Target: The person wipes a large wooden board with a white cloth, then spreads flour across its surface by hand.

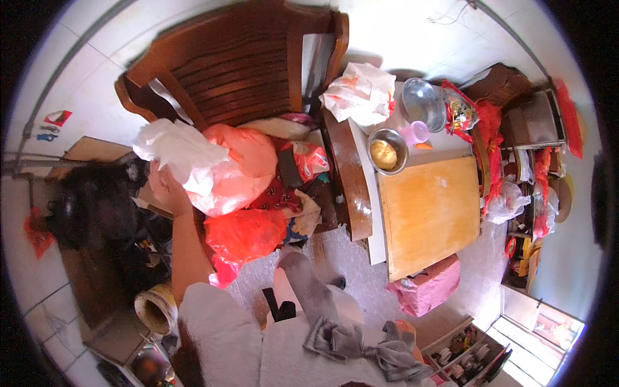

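Observation:
My left hand (167, 187) reaches out to the left and grips a thin white plastic bag (181, 150), whose crumpled film covers part of the fingers. Right beside it, a full pinkish-red plastic bag (246, 164) rests on the wooden bench. A bright red plastic bag (246, 234) lies nearer to me. A bit of skin from my right arm or hand (407, 331) shows at my waist, beside the grey bow (358, 343) of my clothing; its fingers are hidden.
To the right, a table bears a wooden board (430, 208), a steel bowl of yellowish dough (385, 154), an empty-looking steel basin (423, 104), a pink cup (414, 133) and a white bag (360, 94). A pink-covered stool (428, 285) stands below. Shelves (524, 227) line the right.

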Demonstrator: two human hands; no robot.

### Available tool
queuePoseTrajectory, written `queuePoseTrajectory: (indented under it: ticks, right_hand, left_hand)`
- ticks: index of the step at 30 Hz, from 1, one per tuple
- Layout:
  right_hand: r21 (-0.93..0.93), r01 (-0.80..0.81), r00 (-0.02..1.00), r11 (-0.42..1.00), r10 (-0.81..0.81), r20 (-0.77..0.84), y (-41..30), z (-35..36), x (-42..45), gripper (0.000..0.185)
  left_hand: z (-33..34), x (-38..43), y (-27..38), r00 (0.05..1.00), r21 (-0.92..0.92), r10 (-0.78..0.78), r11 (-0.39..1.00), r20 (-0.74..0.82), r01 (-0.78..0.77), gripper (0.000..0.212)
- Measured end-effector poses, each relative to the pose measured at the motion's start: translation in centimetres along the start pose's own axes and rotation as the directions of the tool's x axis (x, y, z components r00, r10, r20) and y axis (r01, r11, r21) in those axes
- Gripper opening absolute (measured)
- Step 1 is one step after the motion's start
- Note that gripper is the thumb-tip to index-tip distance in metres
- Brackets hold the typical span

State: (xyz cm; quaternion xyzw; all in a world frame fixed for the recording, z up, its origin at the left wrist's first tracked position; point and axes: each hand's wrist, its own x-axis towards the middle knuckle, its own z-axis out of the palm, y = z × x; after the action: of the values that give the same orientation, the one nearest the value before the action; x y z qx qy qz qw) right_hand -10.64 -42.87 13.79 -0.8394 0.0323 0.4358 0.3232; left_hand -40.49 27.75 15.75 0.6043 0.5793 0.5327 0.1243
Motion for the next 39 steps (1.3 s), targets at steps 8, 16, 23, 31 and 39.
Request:
queuePoseTrajectory:
  ticks: [8, 16, 23, 31, 39]
  right_hand:
    - [0.004, 0.378, 0.913, 0.926, -0.372, -0.166, -14.1, 4.4, 2.5, 0.04]
    - [0.582, 0.562, 0.714, 0.587, -0.7, 0.017, -35.8, 11.2, -3.8, 0.053]
    - [0.968, 0.251, 0.931, 0.022, -0.278, -0.235, -28.7, 3.5, -3.7, 0.042]
    - [0.853, 0.34, 0.863, 0.395, -0.491, -0.117, -24.5, 6.8, -3.9, 0.031]
    - [0.467, 0.625, 0.773, 0.625, -0.414, -0.481, -26.0, 7.5, -4.4, 0.021]
  left_hand:
    - [3.7, -3.2, 17.5, 0.664, -0.642, -0.354, 0.196, 0.659, 0.741, 0.034]
    - [4.3, -16.7, 28.6, 0.353, -0.761, 0.686, 0.632, 0.637, 0.144, 0.026]
    - [5.8, -6.9, 20.8, 0.394, -0.175, 0.335, 0.905, 0.856, -0.388, 0.043]
    - [6.3, -11.1, 20.3, 0.189, -0.454, 0.44, 0.891, 0.878, 0.032, 0.05]
    - [6.0, -26.2, 28.8, -0.03, -0.331, 0.436, 0.724, 0.899, 0.605, 0.025]
